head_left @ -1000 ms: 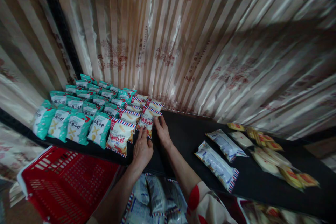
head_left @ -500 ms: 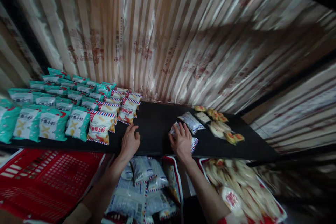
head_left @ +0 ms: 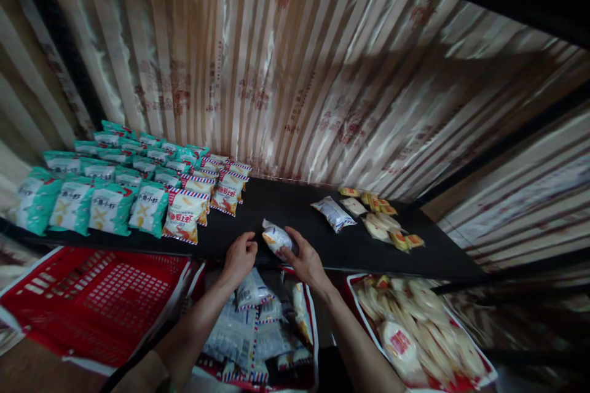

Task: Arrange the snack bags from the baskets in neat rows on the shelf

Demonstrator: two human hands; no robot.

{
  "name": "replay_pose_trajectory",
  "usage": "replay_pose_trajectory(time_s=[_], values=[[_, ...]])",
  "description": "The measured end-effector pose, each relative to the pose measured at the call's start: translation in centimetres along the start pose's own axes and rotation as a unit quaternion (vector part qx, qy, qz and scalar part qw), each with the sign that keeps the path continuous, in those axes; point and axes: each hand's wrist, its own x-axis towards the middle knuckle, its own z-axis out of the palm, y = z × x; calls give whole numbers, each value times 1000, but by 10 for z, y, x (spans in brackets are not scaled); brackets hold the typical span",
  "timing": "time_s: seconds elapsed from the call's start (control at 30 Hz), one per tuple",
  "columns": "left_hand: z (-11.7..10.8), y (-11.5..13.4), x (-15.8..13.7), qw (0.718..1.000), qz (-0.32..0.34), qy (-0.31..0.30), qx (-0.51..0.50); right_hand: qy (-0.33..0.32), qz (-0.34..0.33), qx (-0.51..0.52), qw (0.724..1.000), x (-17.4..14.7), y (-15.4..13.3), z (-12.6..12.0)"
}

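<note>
My right hand point(head_left: 305, 260) grips a small striped-edged snack bag point(head_left: 275, 237), thumb on the near side and fingers over the top, just above the black shelf point(head_left: 281, 196). To its left, my left hand point(head_left: 240, 258) is loosely curled but open, with a gap between thumb and forefinger and nothing visible in it. Another silver-backed snack bag point(head_left: 334, 214) lies flat on the shelf, right of my right hand. Orange and white snack bags point(head_left: 187, 215) stand upright in short rows left of my left hand.
Teal snack bags point(head_left: 110, 209) stand in rows at the shelf's left. Small yellow and pale packs point(head_left: 380, 226) lie at the right. Below are a red basket point(head_left: 104, 301), a crate of snack bags point(head_left: 244, 331) and a crate of pale wrapped packs point(head_left: 424, 331). A pleated sheet point(head_left: 258, 73) hangs behind.
My right hand has moved left, bringing a snack bag from beside the flat one. My left hand has shifted slightly right, nearer to it. The view has turned slightly.
</note>
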Motion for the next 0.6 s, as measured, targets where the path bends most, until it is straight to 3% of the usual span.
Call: replay_pose_trajectory(time_s=[0.1, 0.2, 0.27, 0.37, 0.5, 0.6], values=[[1, -2, -2, 997, -22, -18, -76, -52, 38, 216, 974, -3, -19, 8], [0, -2, -7, 985, -9, -40, -171, -81, 108, 381, 915, -7, -38, 12], [-2, -1, -11, 976, 14, -52, -211, -98, 144, 441, 880, -9, -47, 16], [-6, 0, -15, 980, 32, -24, -193, -97, 168, 483, 854, -9, -52, 27], [-17, 0, -13, 993, 21, 49, -107, -88, 174, 467, 863, -5, -48, 46], [-35, 3, -10, 997, 44, 60, -9, 5, 126, 356, 926, 1, -44, 53]])
